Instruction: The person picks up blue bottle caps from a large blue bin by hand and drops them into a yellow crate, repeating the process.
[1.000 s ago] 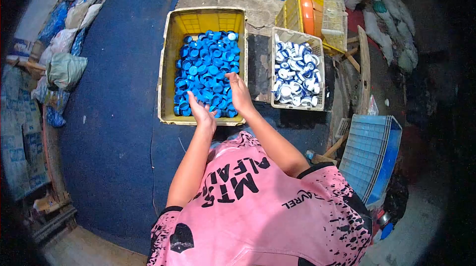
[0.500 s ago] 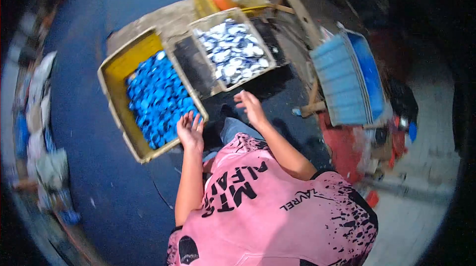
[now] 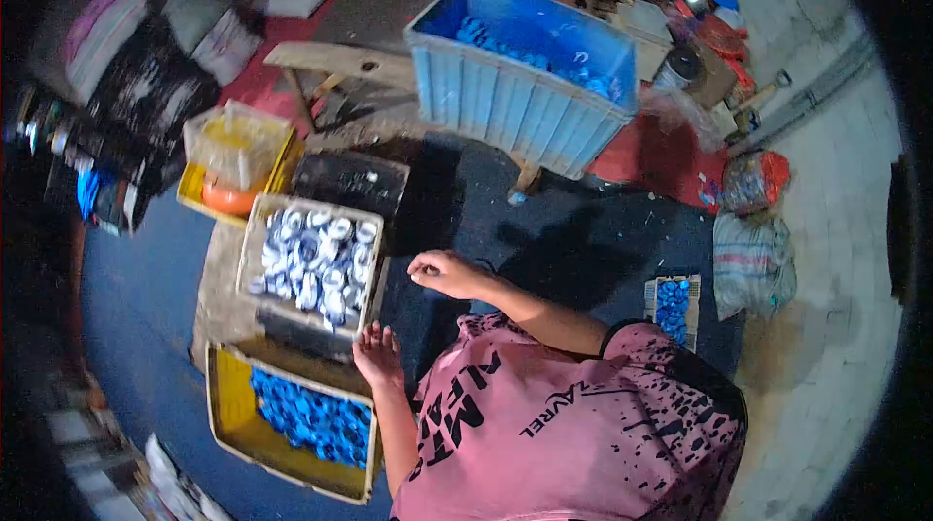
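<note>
My left hand (image 3: 378, 358) is palm up with its fingers loosely spread, near the corner between two bins, and I see nothing in it. Close by is a pale bin (image 3: 243, 259) of white-and-dark round pieces (image 3: 321, 263). Below it stands a yellow bin (image 3: 225, 414) that holds many small blue pieces (image 3: 311, 414), which look like caps. My right hand (image 3: 447, 274) hovers over the dark floor to the right of the pale bin. Its fingers are loosely bent and apart from any bin, with no object visible in them.
A large blue crate (image 3: 515, 98) with blue pieces inside rests on a wooden bench (image 3: 340, 64). Behind the pale bin are a black tray (image 3: 350, 181) and a yellow crate (image 3: 199, 192). A small box of blue pieces (image 3: 673, 309) and a sack (image 3: 753, 263) are at the right.
My view has turned to the right, so the bins now appear lower left and the blue crate nearer the middle. Both hands stay raised; the right fingers look more bent.
</note>
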Tool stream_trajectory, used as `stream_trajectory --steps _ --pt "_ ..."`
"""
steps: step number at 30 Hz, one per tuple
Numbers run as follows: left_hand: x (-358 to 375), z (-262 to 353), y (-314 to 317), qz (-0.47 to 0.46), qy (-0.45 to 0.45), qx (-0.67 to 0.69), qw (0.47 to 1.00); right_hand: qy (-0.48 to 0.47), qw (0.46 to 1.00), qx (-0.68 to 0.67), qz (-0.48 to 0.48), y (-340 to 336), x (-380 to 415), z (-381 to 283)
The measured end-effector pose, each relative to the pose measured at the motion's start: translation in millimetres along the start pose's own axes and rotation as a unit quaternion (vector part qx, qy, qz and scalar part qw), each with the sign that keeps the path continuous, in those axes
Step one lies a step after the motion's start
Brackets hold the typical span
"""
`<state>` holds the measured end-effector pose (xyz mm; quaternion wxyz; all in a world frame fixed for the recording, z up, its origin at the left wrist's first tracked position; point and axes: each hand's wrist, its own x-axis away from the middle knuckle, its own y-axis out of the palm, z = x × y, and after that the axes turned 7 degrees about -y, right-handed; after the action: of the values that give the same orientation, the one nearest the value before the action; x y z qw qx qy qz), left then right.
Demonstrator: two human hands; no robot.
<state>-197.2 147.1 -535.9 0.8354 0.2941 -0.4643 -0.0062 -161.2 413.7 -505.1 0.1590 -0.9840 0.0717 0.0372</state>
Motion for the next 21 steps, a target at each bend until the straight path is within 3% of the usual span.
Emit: stream_trajectory --steps 6,9,14,16,18,21 --pt "-77.3 -35.4 151.9 -0.044 -0.07 -0.08 0.993 0.06 0.985 -0.124 0.108 -159.1 -20.0 30.3" --pt "-96.2 -49.8 218.6 -0.138 -0.085 -0.129 0.978 0.066 0.971 -0.084 0.212 -224.2 -20.4 36.4" --pt "-128.4 -72.2 310.0 -0.161 -0.05 -0.226 0.959 0.019 0.937 -0.116 0.328 -309.1 -22.4 31.2" --pt "-134.1 -78.8 347.5 -0.128 -0.036 -0.274 0.953 0.003 0.92 -0.138 0.367 -330.6 -24.0 35.7" --pt "-144.5 -82.9 388.0 -0.115 -0.014 -0.294 0.949 0.002 0.913 -0.125 0.387 -356.0 -28.4 31.9" --pt "-178.5 -75.9 440.8 -0.167 0.004 -0.281 0.945 0.035 0.924 -0.078 0.373 -402.5 -42.5 25.2"
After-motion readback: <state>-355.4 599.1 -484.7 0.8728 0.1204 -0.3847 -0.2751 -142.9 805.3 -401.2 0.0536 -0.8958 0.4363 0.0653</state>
